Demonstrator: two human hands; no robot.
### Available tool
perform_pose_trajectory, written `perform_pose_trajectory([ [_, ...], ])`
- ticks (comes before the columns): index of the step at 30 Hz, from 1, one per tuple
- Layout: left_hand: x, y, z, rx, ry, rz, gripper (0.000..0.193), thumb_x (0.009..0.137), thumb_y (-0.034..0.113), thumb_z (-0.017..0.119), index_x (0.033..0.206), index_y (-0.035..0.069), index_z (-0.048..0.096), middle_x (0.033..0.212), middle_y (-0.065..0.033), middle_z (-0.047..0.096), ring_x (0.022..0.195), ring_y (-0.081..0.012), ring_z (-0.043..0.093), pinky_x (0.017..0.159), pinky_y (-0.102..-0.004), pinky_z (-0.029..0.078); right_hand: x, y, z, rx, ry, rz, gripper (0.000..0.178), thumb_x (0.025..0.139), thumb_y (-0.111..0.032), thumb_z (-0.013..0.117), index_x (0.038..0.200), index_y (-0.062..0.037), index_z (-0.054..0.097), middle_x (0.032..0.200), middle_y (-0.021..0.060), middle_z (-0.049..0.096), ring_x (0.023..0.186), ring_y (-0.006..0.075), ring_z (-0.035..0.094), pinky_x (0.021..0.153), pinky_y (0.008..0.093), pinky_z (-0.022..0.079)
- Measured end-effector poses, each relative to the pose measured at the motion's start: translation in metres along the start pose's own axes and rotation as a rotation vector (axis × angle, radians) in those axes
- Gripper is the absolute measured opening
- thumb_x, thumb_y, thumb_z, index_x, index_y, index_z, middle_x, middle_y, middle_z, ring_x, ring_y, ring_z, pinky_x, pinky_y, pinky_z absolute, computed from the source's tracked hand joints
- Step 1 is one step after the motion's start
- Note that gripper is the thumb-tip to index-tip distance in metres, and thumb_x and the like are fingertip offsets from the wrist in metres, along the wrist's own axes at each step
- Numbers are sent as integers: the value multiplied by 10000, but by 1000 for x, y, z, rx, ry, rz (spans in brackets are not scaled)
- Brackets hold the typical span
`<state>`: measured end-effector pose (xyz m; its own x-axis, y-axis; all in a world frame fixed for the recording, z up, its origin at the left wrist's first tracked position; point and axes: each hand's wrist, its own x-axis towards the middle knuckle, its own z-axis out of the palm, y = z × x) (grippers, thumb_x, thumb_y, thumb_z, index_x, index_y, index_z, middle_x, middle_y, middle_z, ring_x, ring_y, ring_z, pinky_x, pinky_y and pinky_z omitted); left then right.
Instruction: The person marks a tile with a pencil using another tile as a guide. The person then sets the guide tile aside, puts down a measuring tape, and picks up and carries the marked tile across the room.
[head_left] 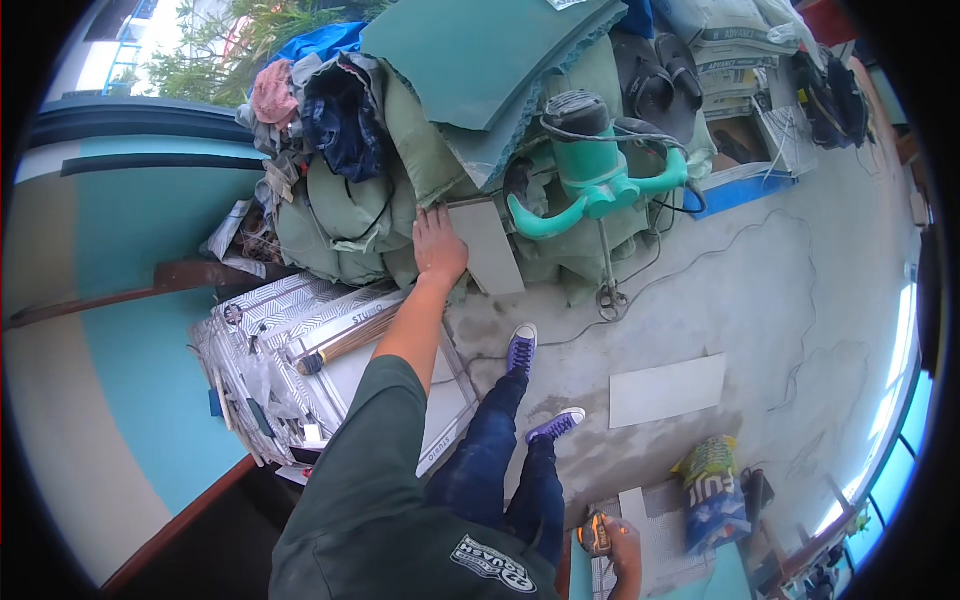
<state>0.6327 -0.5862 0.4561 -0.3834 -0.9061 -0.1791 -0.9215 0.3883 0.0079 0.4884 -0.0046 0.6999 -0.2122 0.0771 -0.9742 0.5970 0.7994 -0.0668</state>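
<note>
With fingers stretched out, my left hand (440,247) reaches forward to the stacked green sacks (410,140). It lies flat beside a grey rectangular tile (487,250) that leans against them; whether the fingers touch the tile's edge I cannot tell. Low in the picture, my right hand (626,549) is closed round an orange-and-black hand tool (596,534), its exact kind unclear. That hand is above a low surface with a patterned sheet and a pale strip (634,510). Another pale tile (668,391) lies flat on the floor.
A green mixer (595,175) stands by the sacks, its cable trailing across the concrete floor. Large green sheets (480,60) top the pile. Flat cartons (350,320) with a bundle of thin sticks (350,342) lie left. A colourful bag (714,495) sits at lower right.
</note>
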Motion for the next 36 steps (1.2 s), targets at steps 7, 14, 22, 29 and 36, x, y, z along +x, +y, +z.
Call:
perform_pose_trajectory([
  [7, 16, -2, -27, -49, -21, 57, 654, 780, 169, 662, 1371, -16, 452, 1307, -184, 544, 1291, -377, 467, 1086, -456, 381, 2, 13, 3, 14, 7, 51, 393, 889, -278, 730, 1080, 64, 700, 884, 78, 711, 741, 128, 666, 690, 263, 531],
  [14, -2, -9, -32, 13, -115, 237, 469, 743, 238, 762, 1138, 66, 578, 1116, -139, 585, 1072, -345, 576, 909, -459, 487, 5, 10, 16, 70, 51, -7, 386, 885, -301, 740, 1061, 42, 710, 895, 74, 716, 769, 121, 670, 704, 269, 535],
  [22, -90, -10, -43, 33, -575, 468, 381, 797, 265, 732, 1090, 89, 564, 875, -204, 674, 865, -431, 661, 771, -539, 520, 12, 17, 12, -3, 63, -76, 461, 853, -393, 749, 1078, 9, 743, 899, 99, 733, 804, 127, 665, 748, 284, 528],
  [29, -184, 12, -25, 241, -801, 660, 593, 855, 212, 588, 1438, 176, 481, 879, -247, 701, 820, -429, 688, 768, -543, 543, 9, 75, -4, 101, 183, -49, 513, 841, -436, 750, 1074, 21, 732, 909, 119, 732, 823, 147, 674, 769, 292, 527],
  [36, -199, 18, -26, 241, -745, 593, 538, 847, 207, 574, 1377, 120, 538, 863, -241, 702, 820, -433, 685, 776, -544, 543, 2, 137, -20, 249, 217, -52, 463, 870, -402, 727, 1068, 16, 724, 900, 78, 718, 808, 121, 650, 744, 280, 519],
])
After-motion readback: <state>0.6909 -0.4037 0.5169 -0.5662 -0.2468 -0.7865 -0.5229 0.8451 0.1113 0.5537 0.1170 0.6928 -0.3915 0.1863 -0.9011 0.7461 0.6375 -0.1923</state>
